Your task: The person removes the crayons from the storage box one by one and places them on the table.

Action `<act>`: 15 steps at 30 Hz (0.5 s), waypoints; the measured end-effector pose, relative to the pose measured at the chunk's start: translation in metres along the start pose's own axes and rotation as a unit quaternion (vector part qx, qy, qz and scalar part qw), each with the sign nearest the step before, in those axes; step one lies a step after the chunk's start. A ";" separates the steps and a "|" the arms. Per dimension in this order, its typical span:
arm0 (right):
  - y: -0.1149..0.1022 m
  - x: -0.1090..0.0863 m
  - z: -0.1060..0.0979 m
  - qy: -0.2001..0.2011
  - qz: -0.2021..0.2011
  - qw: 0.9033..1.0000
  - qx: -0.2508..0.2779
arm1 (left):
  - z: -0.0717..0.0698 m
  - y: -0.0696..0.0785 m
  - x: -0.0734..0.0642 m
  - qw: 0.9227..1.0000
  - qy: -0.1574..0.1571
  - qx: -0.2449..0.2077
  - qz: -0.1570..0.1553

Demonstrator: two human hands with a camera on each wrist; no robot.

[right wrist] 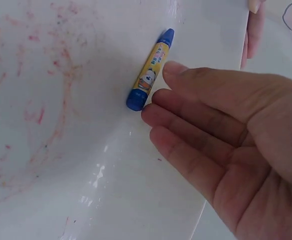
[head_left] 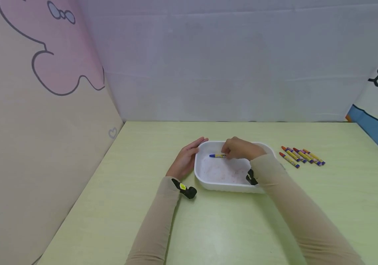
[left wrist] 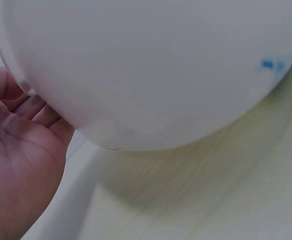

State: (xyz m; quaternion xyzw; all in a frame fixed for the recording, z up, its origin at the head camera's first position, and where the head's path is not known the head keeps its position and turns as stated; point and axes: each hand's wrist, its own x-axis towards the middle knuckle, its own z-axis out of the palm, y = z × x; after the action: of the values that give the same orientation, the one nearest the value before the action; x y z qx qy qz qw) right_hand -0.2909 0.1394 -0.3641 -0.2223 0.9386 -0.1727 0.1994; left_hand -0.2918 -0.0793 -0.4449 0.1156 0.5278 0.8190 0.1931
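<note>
A white plastic tray (head_left: 223,187) with rounded corners stands on the table. At its left end, my left hand (head_left: 183,162) holds the rim, thumb at the edge and fingers along the outer wall. That palm and its bent fingers also show in the left wrist view beside the tray's wall (left wrist: 151,75). Inside the tray lies a blue crayon (right wrist: 151,70) in a yellow wrapper. My right hand (head_left: 242,148) reaches over the tray, its fingertips right at the crayon's side and blunt end. In the right wrist view its fingers are loosely bent, with the index finger mostly hidden.
To the right of the tray, several crayons (head_left: 303,156) with orange, red and blue tips lie in a loose group on the pale wood table (head_left: 215,228). Reddish smears (right wrist: 60,100) mark the tray floor. A pale cloth wall (head_left: 228,66) closes off the back.
</note>
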 end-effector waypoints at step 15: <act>-0.004 0.009 0.013 0.002 0.011 0.999 -0.034 | 0.001 -0.002 0.002 1.000 0.010 0.004 0.002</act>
State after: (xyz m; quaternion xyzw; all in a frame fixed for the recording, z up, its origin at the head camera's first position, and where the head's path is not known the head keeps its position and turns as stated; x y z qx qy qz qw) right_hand -0.2909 0.1288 -0.3766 -0.2182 0.9467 -0.1391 0.1920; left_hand -0.2933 -0.0771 -0.4461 0.1095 0.5329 0.8181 0.1861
